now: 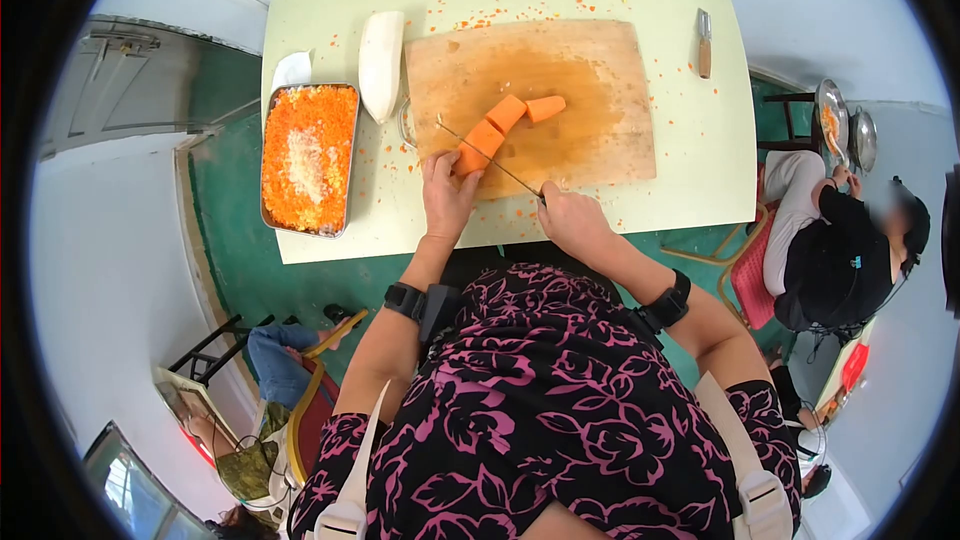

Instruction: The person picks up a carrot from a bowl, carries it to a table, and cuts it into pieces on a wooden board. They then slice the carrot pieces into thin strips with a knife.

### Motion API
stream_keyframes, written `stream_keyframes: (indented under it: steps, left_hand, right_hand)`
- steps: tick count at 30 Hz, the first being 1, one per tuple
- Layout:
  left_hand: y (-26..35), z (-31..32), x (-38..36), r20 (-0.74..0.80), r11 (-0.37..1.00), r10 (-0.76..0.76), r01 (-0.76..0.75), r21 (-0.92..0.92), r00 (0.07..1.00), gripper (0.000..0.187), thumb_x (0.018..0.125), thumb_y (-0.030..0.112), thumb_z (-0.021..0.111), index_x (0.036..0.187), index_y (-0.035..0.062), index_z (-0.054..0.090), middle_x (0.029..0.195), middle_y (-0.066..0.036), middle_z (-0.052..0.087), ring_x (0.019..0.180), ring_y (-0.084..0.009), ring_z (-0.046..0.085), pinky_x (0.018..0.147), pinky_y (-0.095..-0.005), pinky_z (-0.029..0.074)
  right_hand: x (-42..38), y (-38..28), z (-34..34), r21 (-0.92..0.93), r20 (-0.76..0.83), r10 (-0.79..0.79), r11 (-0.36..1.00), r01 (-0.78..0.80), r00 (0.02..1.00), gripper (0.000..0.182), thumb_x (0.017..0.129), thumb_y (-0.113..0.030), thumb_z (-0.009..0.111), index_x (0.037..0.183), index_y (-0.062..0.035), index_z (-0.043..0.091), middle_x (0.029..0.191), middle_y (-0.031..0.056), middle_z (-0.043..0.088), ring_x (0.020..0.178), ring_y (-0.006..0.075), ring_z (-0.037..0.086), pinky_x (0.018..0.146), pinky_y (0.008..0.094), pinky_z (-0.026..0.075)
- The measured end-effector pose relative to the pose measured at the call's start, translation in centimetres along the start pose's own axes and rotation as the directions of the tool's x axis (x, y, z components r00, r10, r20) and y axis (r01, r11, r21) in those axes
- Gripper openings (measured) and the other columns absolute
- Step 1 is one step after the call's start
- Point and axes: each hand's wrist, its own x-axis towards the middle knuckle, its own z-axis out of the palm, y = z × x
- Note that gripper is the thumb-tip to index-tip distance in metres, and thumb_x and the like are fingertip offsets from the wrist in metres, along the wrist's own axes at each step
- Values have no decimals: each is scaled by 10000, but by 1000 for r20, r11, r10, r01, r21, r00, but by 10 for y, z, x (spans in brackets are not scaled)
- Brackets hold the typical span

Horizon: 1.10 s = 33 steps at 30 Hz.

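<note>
"What's furthest left?"

"A metal tray (354, 166) of orange shreds, then a peeled white radish (381, 65) just beside the cutting board (612, 145)."

"And the left hand (447, 202)?"

"Partly closed, fingers bent around the lower-left end of the nearest carrot piece (486, 136), thumb on its near side."

"Which way does that piece lie?"

"Up and to the right from those fingers, its long axis slanting that way, on the board. The other two pieces, the middle chunk (506, 113) and the tapered end (546, 108), lie beyond it."

"And the knife (517, 178)?"

"Its thin blade crosses that axis, just beside the left fingertips, its tip to the upper left. I can't be sure how deep its edge sits."

"The right hand (575, 225)?"

"Closed around the handle, lower right of the carrot. The left hand is nearer."
</note>
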Motion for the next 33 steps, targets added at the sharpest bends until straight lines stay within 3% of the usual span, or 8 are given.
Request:
stream_keyframes:
  steps: [15, 23, 27, 30, 33]
  left_hand:
    - [1, -5, 5, 76, 999, -51, 50, 20, 996, 373, 657, 44, 744, 962, -36, 545, 992, -167, 534, 922, -341, 523, 802, -370, 456]
    - [-1, -8, 3, 79, 1000, -14, 15, -2, 997, 397, 650, 40, 748, 983, -31, 544, 975, -171, 536, 920, -344, 525, 817, -383, 450]
    - [-3, -9, 5, 89, 1000, 8, -9, 13, 996, 420, 645, 43, 754, 1001, -27, 541, 977, -178, 542, 926, -352, 527, 827, -380, 450]
    - [-1, -7, 7, 63, 1000, 6, -7, 7, 998, 434, 644, 48, 758, 1012, -22, 539, 996, -181, 546, 928, -356, 529, 827, -378, 450]
    - [-3, -6, 6, 69, 999, -30, 32, -34, 997, 436, 643, 52, 761, 1012, -19, 541, 1008, -180, 550, 930, -353, 530, 824, -376, 451]
  right_hand:
    - [31, -15, 8, 43, 55, 4, 999, -6, 998, 134, 813, -93, 476, 869, 26, 498, 635, 222, 606, 602, 398, 615, 554, 498, 481]
    - [55, -34, 16, 34, 42, 37, 999, -39, 998, 152, 810, -114, 488, 878, 19, 515, 699, 230, 624, 665, 395, 631, 598, 478, 502]
    - [67, -29, 32, 42, -38, 21, 999, -20, 999, 161, 808, -124, 507, 888, 14, 521, 726, 236, 630, 710, 389, 641, 629, 462, 515]
    - [83, -33, 29, 60, 49, 85, 994, -88, 995, 177, 817, -138, 507, 885, 26, 521, 752, 244, 633, 733, 395, 641, 644, 463, 515]
    - [82, -32, 28, 114, 28, 55, 992, -58, 998, 192, 816, -141, 521, 879, 40, 520, 769, 255, 633, 747, 401, 641, 661, 473, 512]
